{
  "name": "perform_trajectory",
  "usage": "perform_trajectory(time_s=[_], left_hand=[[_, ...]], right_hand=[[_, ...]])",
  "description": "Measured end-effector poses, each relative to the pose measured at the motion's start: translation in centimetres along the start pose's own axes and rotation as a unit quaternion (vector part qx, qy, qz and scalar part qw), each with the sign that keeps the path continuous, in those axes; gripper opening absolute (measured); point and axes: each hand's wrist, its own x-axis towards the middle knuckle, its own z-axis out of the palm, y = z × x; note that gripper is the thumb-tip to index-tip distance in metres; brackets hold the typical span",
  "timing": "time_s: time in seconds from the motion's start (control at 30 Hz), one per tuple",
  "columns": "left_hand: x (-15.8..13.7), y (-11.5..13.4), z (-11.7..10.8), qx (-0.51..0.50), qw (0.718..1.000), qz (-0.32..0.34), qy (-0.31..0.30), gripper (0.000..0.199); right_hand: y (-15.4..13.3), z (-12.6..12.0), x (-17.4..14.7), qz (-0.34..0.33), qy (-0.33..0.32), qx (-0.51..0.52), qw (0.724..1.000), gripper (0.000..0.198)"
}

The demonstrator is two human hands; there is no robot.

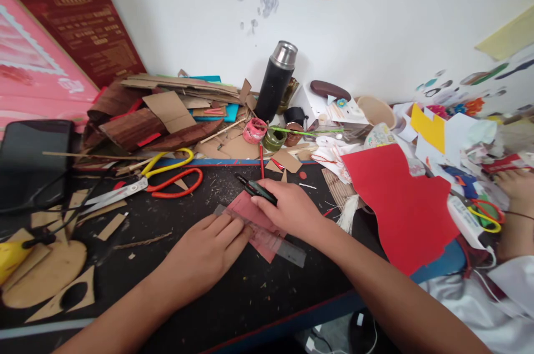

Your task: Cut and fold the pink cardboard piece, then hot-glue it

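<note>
My left hand presses its bent fingers down on a clear plastic ruler. The ruler lies slantwise over a pink piece of card on the black table top. My right hand rests at the card's right side, fingers closed around a slim dark green and black tool, which looks like a utility knife. One end of this tool points up and left, past the card's upper corner; its blade, if any, cannot be made out. To the upper left lie large scissors with yellow and red handles.
Behind the hands stand a black thermos and small paint jars. Cardboard scraps pile up at the back left. A red sheet lies to the right, near another person's arm. A cardboard oval is at front left.
</note>
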Motion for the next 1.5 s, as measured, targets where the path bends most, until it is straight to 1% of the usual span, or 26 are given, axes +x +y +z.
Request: perform_trajectory(time_s=[0.17, 0.3, 0.37, 0.43, 0.47, 0.5, 0.57, 0.6, 0.67, 0.83, 1.0, 1.07, 1.2, 1.4, 1.5], left_hand=[[0.0, 0.2, -0.3, 0.004, 1.000, -0.003, 0.010, 0.037], [-0.1, 0.2, -0.5, 0.008, 1.000, 0.001, 0.017, 0.041], [-0.2, 0.2, -0.5, 0.003, 1.000, 0.002, 0.023, 0.043], [-0.4, 0.1, -0.5, -0.003, 1.000, 0.001, 0.025, 0.044], [-0.4, 0.1, -0.5, -0.006, 1.000, 0.000, 0.024, 0.044], [-0.4, 0.2, -0.5, -0.007, 1.000, -0.001, 0.021, 0.043], [-0.4, 0.2, -0.4, -0.008, 1.000, -0.005, 0.015, 0.041], [-0.4, 0.2, -0.4, -0.009, 1.000, -0.007, 0.014, 0.040], [-0.4, 0.1, -0.2, -0.012, 1.000, -0.011, 0.013, 0.038], [-0.8, 0.0, 0.2, -0.028, 0.999, -0.015, 0.013, 0.037], [-0.8, -0.1, 0.5, -0.037, 0.999, -0.023, 0.013, 0.036], [-0.7, -0.1, 0.5, -0.040, 0.999, -0.028, 0.010, 0.035], [-0.4, -0.1, 0.5, -0.040, 0.999, -0.032, 0.016, 0.034], [-0.3, 0.0, 0.6, -0.033, 0.998, -0.033, 0.029, 0.032], [-0.2, 0.0, 0.5, -0.030, 0.999, -0.033, 0.030, 0.033]], right_hand=[[-0.4, 0.0, 0.5, -0.011, -0.022, -0.022, 0.999, 0.025], [-0.3, 0.3, 1.0, -0.013, -0.007, -0.016, 1.000, 0.027], [0.2, 0.6, 1.1, -0.002, 0.017, 0.020, 1.000, 0.024], [0.9, 0.9, 1.2, 0.030, 0.031, 0.103, 0.994, 0.021], [1.3, 1.2, 1.1, 0.051, 0.034, 0.164, 0.985, 0.021], [1.6, 1.5, 1.1, 0.071, 0.035, 0.231, 0.970, 0.022], [2.1, 2.1, 1.0, 0.099, 0.048, 0.351, 0.930, 0.025], [2.3, 2.4, 0.9, 0.104, 0.061, 0.390, 0.913, 0.027], [2.5, 2.9, 0.8, 0.105, 0.084, 0.426, 0.895, 0.030], [2.5, 3.1, 0.6, 0.096, 0.100, 0.450, 0.882, 0.030], [2.6, 3.0, 0.6, 0.093, 0.099, 0.452, 0.882, 0.030], [2.6, 3.0, 0.6, 0.095, 0.092, 0.445, 0.886, 0.030], [2.4, 2.8, 0.8, 0.100, 0.072, 0.414, 0.902, 0.028], [1.8, 2.3, 1.2, 0.109, 0.042, 0.327, 0.938, 0.023], [1.6, 2.1, 1.1, 0.110, 0.040, 0.304, 0.946, 0.023]])
